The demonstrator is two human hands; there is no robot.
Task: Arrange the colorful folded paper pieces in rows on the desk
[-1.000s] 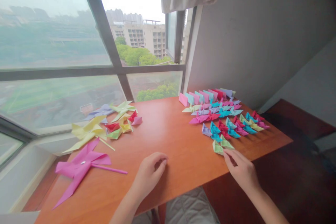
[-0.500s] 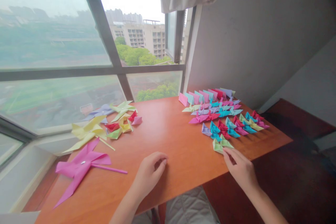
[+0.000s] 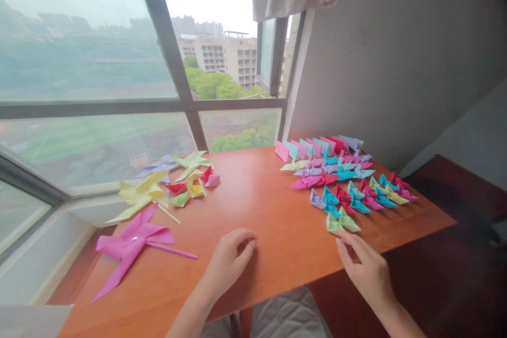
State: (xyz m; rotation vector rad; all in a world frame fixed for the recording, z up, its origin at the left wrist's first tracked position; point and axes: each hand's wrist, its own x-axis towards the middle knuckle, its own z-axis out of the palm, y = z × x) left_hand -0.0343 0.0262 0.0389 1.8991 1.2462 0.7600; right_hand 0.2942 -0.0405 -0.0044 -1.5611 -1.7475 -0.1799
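Note:
My left hand (image 3: pixel 233 256) rests on the wooden table, fingers loosely curled toward the thumb, with nothing visible in it. My right hand (image 3: pixel 366 264) is at the table's right front, its thumb and index fingertips slightly apart. These fingertips are just in front of a light green folded paper boat (image 3: pixel 341 222); whether they still touch it I cannot tell. Behind that boat, several folded paper boats (image 3: pixel 354 203) in purple, blue, red, pink and green stand in close rows. Farther back lie rows of folded paper cranes (image 3: pixel 330 174).
Upright folded papers (image 3: pixel 304 149) form the back row by the wall. On the left of the table (image 3: pixel 245 195) lie a magenta pinwheel (image 3: pixel 132 243), a yellow pinwheel (image 3: pixel 143 198), a pale green pinwheel (image 3: pixel 192 163) and small folded pieces (image 3: pixel 186 193). A window (image 3: pixel 158 103) borders the far side.
My right fingertips have drawn back a little from the light green boat, which they were touching. My left hand keeps its pose. The whole view has shifted slightly.

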